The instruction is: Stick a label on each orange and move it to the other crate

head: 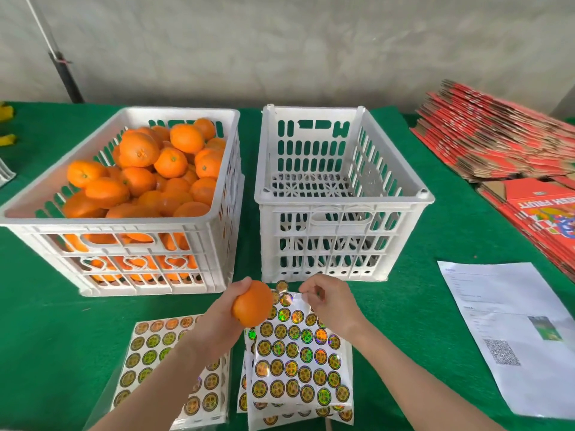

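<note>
Orange round fruit (252, 303) sits clamped in the left hand (228, 309), presented for labelling, while the right hand (326, 298) pinches together at the holographic sticker sheet (298, 353).

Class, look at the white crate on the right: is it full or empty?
Empty. Through the right crate only its bare slotted floor shows, no fruit, while the left crate is heaped with oranges.

1. My left hand (225, 309) is covering the back of the orange (252, 303).
2. My forearm is hiding part of the left sticker sheet (155, 346).
3. The paper's (510, 331) print is reading too small.
</note>
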Motion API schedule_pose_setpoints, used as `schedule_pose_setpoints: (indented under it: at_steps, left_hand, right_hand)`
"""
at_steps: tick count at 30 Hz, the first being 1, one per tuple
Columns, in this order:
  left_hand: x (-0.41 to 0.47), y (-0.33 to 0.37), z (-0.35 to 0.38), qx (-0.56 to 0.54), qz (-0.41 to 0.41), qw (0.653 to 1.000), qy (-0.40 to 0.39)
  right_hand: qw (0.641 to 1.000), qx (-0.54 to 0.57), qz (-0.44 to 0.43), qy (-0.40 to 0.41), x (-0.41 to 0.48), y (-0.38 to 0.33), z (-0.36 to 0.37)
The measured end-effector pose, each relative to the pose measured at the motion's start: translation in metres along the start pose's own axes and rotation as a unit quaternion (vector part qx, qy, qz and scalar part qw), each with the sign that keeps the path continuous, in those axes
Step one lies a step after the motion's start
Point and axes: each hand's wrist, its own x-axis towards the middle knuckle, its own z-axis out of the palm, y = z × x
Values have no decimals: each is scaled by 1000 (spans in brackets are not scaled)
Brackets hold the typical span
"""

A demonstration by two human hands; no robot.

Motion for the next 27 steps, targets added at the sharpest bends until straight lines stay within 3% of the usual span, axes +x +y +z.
schedule_pose_setpoints:
  at_steps: [5, 11, 17, 22, 27]
  left_hand:
    - [2, 7, 16, 36, 21, 998, -41]
    - [7, 6, 19, -6, -8, 999, -39]
    - [10, 2, 19, -79, -47, 996, -13]
    - [11, -2, 14, -67, -67, 995, 27]
    - [1, -4, 20, 130, 27, 985, 106]
  right_hand:
    - [998, 40, -12, -37, 8, -15, -3]
    - [998, 38, -38, -33, 12, -27, -1]
    - [989, 67, -85, 104, -1, -29, 13]
    - [979, 179, 54, 76, 6, -33, 1]
    - [945, 283, 153, 60, 4, -40, -7]
